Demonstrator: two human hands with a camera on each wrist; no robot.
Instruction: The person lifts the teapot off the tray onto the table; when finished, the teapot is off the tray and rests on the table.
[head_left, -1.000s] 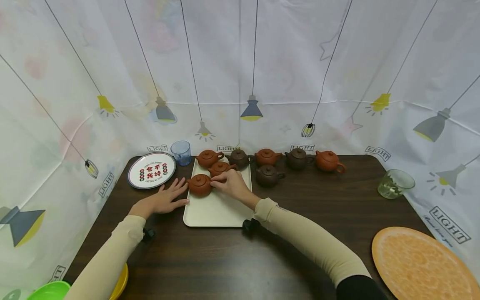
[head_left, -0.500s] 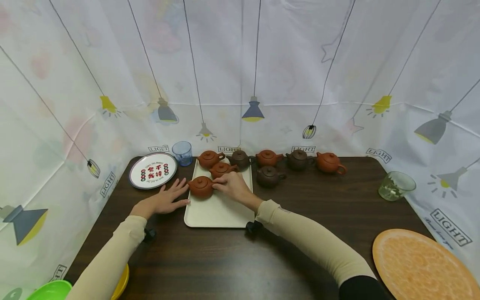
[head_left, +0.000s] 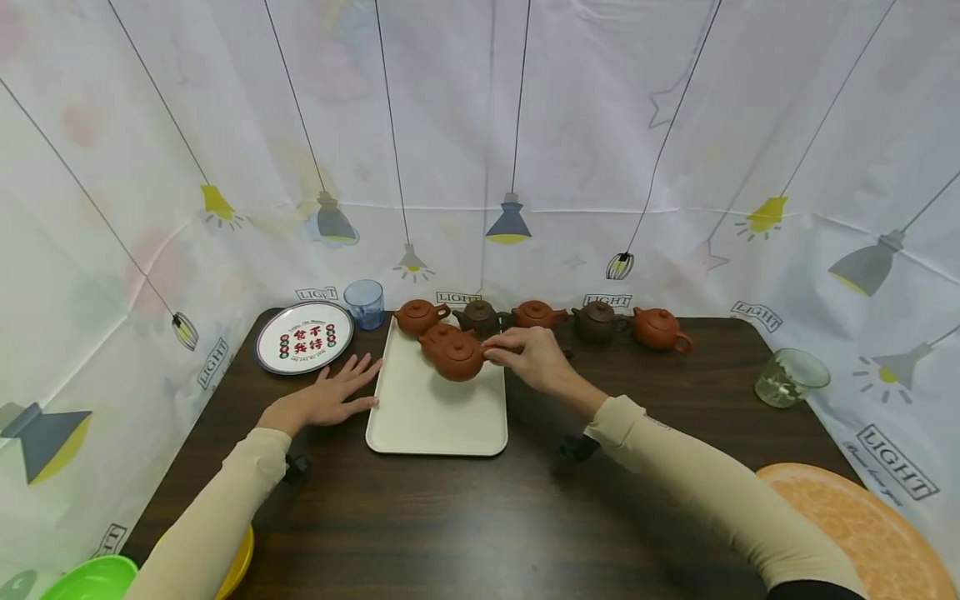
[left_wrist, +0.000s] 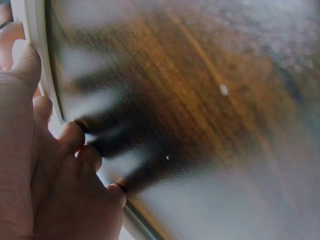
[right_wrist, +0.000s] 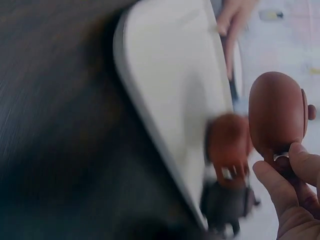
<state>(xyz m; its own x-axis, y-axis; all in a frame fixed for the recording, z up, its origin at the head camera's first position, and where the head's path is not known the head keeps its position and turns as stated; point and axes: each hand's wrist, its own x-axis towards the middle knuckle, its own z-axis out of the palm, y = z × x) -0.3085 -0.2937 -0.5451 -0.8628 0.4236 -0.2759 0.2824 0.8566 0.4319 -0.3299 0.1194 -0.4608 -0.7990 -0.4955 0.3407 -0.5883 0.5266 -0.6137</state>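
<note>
The reddish teapot [head_left: 457, 357] has risen off the cream tray [head_left: 435, 417]; the right hand [head_left: 534, 357] pinches its handle, carrying it rightward. The left hand [head_left: 330, 400], fingers spread flat, steadies the tray's left edge.

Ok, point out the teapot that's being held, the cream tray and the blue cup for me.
Held teapot [head_left: 456, 357], head view, on its round reddish body.
Cream tray [head_left: 435, 417], head view, on its bare floor near the front.
Blue cup [head_left: 364, 303], head view, on its side wall.
</note>
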